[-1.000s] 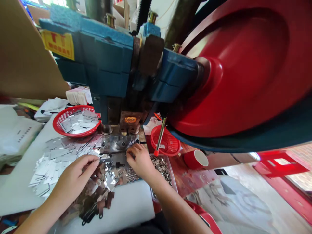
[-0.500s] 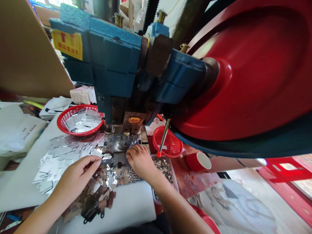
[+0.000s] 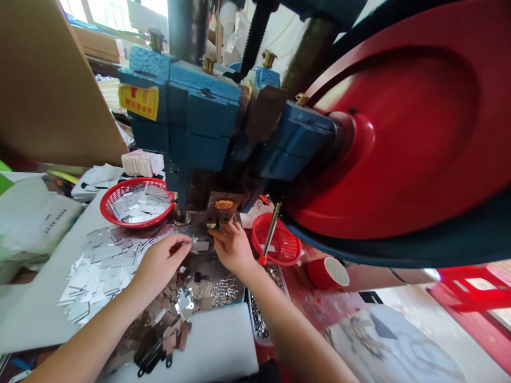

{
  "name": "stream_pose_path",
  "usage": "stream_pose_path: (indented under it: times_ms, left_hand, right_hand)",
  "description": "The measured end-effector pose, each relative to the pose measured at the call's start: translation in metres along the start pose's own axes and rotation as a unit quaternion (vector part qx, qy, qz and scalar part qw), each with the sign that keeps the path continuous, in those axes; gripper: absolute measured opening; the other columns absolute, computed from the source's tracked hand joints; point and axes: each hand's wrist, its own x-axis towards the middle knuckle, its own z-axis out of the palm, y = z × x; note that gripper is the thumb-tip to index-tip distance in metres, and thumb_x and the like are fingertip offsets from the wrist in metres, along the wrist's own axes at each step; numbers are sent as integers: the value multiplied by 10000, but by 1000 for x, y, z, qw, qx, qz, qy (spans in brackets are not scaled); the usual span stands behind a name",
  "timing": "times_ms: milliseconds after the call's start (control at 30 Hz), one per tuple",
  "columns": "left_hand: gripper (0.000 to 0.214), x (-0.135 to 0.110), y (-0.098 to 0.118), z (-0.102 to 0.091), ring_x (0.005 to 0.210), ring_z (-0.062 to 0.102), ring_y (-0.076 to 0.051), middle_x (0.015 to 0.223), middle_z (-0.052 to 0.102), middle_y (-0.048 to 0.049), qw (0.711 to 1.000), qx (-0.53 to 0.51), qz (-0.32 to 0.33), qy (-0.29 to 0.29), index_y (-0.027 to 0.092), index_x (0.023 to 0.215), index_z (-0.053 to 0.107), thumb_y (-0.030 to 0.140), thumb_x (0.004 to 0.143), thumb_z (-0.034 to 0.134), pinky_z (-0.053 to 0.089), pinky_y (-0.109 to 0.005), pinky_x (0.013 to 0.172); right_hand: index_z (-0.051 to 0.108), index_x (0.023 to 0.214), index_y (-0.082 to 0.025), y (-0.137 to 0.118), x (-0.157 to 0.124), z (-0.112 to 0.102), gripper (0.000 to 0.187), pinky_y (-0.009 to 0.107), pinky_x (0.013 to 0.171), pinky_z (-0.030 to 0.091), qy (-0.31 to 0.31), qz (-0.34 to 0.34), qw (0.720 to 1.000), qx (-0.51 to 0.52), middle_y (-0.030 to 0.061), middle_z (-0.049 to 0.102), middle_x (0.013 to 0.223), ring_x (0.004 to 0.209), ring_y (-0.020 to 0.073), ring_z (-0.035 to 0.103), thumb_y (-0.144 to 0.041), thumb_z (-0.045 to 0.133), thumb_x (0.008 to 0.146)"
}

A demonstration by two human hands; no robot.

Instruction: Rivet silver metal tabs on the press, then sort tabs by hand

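Note:
My left hand (image 3: pixel 162 263) pinches a small flat metal plate (image 3: pixel 200 246) by its left end, over the front of the die base under the press. My right hand (image 3: pixel 235 251) reaches in beside the punch block (image 3: pixel 223 205) of the blue press (image 3: pixel 203 127). Its fingers are bent together at the die, and whatever they hold is too small or hidden to make out. Below my hands lie a heap of bent metal pieces (image 3: pixel 170 324) and a scatter of small shiny parts (image 3: pixel 225 291). Loose flat plates (image 3: pixel 99 276) spread out to the left.
A red basket (image 3: pixel 104 205) of plates stands at back left. To the right are another red basket (image 3: pixel 296 247), a red-tipped lever (image 3: pixel 271 231), a clear tub of small parts (image 3: pixel 259 319) and a red cup (image 3: pixel 327 273). The large red flywheel (image 3: pixel 399 133) overhangs the right side.
Both hands have moved forward to the die. The left hand has brought a plate to the die's front; the right fingers have gone in beside the punch. The camera view has shifted slightly.

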Motion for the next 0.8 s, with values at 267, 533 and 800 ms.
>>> stream_pose_path:
  times_ms: [267, 533, 800]
  left_hand:
    - [246, 47, 3, 36, 978, 598, -259, 970, 655, -86, 996, 31, 62, 54, 189, 877, 671, 351, 764, 524, 440, -408, 932]
    - [320, 63, 6, 40, 1036, 599, -227, 1038, 681, -40, 994, 37, 105, -9, 213, 1000, 666, 275, 778, 444, 447, -353, 941]
    - [273, -2, -2, 16, 911, 594, -245, 945, 663, -55, 974, 169, 138, -61, 252, 929, 668, 389, 863, 442, 441, -390, 847]
  right_hand:
    - [672, 813, -201, 11, 7, 28, 62, 311, 821, 474, 102, 137, 969, 181, 43, 577, 919, 892, 179, 572, -209, 616, 789]
    - [646, 885, -192, 14, 14, 38, 167, 277, 748, 476, 88, 186, 960, 189, 21, 596, 893, 809, 162, 558, -194, 582, 731]
    - [650, 847, -203, 12, -37, -1, 146, 268, 722, 480, 85, 186, 964, 171, 14, 645, 804, 781, 158, 601, -205, 505, 832]
